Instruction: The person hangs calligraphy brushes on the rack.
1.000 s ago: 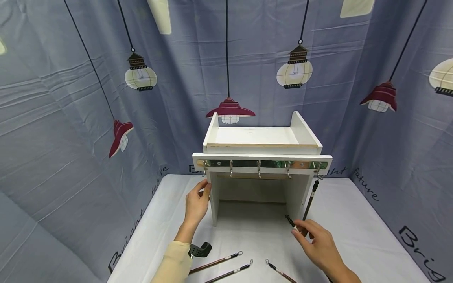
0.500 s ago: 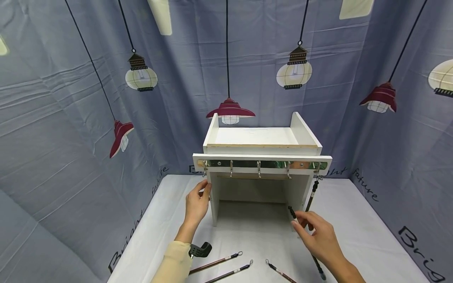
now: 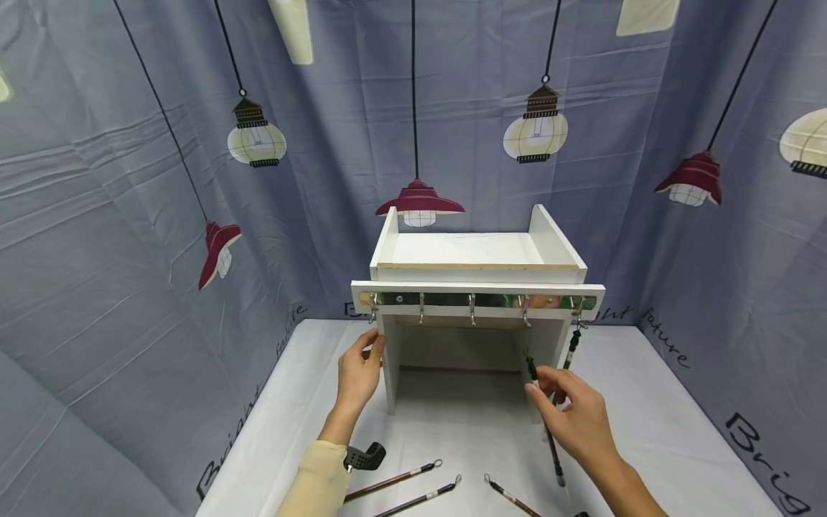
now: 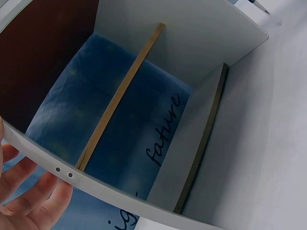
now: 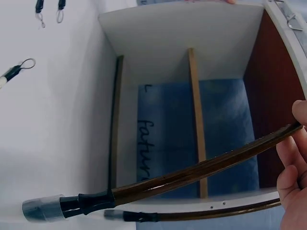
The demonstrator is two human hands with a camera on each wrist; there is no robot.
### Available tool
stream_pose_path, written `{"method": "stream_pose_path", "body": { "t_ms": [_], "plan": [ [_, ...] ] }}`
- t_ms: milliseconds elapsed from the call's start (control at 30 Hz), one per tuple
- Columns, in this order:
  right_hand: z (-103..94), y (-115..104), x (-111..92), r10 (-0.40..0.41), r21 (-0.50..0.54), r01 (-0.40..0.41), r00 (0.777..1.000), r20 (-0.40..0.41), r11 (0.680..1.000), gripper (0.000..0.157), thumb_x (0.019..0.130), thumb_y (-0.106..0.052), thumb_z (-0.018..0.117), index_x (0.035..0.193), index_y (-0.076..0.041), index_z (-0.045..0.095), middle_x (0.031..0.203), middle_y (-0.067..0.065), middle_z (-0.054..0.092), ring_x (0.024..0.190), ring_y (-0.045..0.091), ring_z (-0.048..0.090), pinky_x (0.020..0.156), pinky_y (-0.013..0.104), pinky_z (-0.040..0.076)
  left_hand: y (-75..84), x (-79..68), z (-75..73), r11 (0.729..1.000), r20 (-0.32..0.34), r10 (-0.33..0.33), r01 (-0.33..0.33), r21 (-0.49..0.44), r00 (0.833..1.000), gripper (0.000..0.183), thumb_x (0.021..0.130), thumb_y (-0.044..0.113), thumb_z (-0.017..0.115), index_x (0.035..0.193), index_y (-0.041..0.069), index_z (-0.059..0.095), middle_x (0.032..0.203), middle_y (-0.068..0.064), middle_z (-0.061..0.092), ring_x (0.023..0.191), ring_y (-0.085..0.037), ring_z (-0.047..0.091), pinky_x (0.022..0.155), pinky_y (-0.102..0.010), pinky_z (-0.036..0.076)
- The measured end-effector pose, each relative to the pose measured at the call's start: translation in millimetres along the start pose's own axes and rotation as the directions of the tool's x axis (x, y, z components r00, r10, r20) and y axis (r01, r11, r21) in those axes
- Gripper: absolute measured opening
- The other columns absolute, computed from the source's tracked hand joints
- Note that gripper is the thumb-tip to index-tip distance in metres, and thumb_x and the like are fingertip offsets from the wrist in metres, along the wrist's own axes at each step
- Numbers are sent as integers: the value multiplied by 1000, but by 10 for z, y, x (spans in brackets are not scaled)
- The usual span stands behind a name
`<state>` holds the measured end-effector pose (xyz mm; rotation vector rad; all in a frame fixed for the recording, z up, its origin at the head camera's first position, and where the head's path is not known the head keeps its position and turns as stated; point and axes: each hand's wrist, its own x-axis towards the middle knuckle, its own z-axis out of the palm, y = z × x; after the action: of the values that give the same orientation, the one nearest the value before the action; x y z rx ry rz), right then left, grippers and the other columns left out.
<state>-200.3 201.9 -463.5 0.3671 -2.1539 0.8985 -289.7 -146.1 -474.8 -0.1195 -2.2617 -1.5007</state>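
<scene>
My right hand (image 3: 571,413) pinches the handle of a dark brown calligraphy brush (image 5: 192,175) between thumb and fingers. That brush has its black loop end up, and its capped tip points down. It stands before the right side of a white wooden shelf unit (image 3: 478,274), below the hooks. Another brush (image 3: 572,345) hangs from the rightmost hook (image 3: 580,307). My left hand (image 3: 359,373) touches the outside of the unit's left panel (image 4: 105,189); the left wrist view shows its fingertips (image 4: 60,194) along the panel edge.
Several metal hooks line a shiny strip (image 3: 446,299) across the unit's front. On the white tabletop (image 3: 452,445) lie three more brushes, a left one (image 3: 394,482), a middle one (image 3: 420,500) and a right one (image 3: 510,497). Blue printed curtain (image 3: 323,179) surrounds the table.
The right hand has risen a little with the brush, bringing its loop end up toward the hooks. The brush now hangs more upright. The left hand has stayed at the panel.
</scene>
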Motion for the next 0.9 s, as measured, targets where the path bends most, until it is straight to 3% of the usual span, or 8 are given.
{"method": "stream_pose_path", "body": {
  "t_ms": [467,767,900],
  "plan": [
    [48,-60,204,-4,43,7,998,-69,999,32,75,4,88,104,-1,75,80,0,69,65,16,57,58,13,41,20,6,-6,1000,-7,14,-14,-15,1000,44,104,41,61,135,9,68,130,-12,72,99,-29,76,75,-31,63],
    [57,-108,253,43,57,-39,996,-73,998,30,77,4,87,104,-1,74,81,1,69,69,-1,54,60,12,43,12,10,-9,1000,-3,10,-11,-13,1000,44,104,43,61,135,13,68,131,-10,71,101,-28,76,75,-29,63],
    [61,-119,254,47,56,-42,996,-81,998,30,77,4,87,103,-2,75,80,1,70,69,-3,55,60,15,45,-2,5,-11,1000,-3,11,-11,-12,1000,44,104,43,61,134,12,68,130,-9,72,100,-27,76,75,-27,63]
  ]
}}
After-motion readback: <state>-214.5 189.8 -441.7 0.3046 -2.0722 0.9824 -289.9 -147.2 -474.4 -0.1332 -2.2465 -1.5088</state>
